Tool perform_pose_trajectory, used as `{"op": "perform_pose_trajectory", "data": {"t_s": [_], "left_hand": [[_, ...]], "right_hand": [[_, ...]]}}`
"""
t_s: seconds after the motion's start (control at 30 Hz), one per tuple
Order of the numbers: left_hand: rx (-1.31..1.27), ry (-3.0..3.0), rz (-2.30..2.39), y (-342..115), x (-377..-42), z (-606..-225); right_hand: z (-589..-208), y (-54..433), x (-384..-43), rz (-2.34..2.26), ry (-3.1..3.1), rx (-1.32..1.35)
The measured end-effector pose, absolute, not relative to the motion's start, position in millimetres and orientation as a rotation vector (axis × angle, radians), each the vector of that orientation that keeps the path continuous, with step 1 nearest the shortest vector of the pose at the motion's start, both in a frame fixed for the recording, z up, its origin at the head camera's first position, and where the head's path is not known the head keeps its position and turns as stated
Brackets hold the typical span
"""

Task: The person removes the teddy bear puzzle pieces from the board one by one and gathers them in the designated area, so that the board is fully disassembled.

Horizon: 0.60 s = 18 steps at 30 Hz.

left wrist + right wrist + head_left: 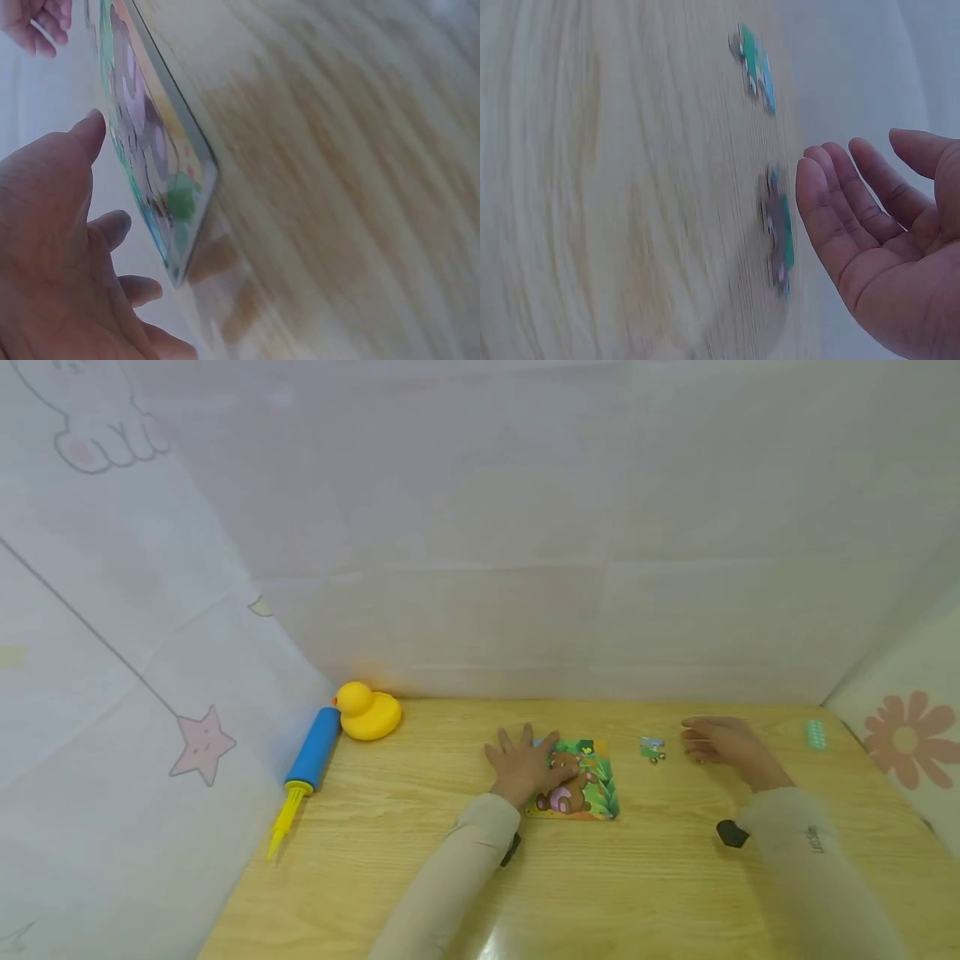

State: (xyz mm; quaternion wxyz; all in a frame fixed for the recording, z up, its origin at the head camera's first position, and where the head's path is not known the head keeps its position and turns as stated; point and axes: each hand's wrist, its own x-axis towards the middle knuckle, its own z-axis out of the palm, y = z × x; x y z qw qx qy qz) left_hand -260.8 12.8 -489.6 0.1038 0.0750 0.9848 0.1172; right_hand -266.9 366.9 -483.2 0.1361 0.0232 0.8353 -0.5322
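Observation:
A jigsaw puzzle [588,793] with a bear picture lies flat on the wooden table. My left hand [522,770] is spread over its left part, fingers fanned out and thumb across the bear; in the left wrist view the fingers [140,290] are beside the puzzle's edge [196,195]. To the right lies a loose puzzle piece [652,747], blue and green. My right hand [723,743] hovers low just beyond it, fingers extended and slightly bent, holding nothing. In the right wrist view a brown and green puzzle piece [778,232] lies close by its fingertips [810,176], mostly hidden in the head view.
A yellow toy duck [369,714] and a blue hand pump [315,750] with a yellow nozzle stand at the table's back left. At the far right lies a small pale green dotted object [815,735]. Printed cloth walls [480,635] border the table [615,893].

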Motion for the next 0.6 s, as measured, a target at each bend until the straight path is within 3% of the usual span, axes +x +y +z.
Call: {"op": "perform_pose_trajectory", "data": {"t_s": [0.6], "left_hand": [[0.321,2.864,0.276,32,-265,-491]], "right_hand": [[-493,272,-286,-1.540,2.345,-0.001]]}}
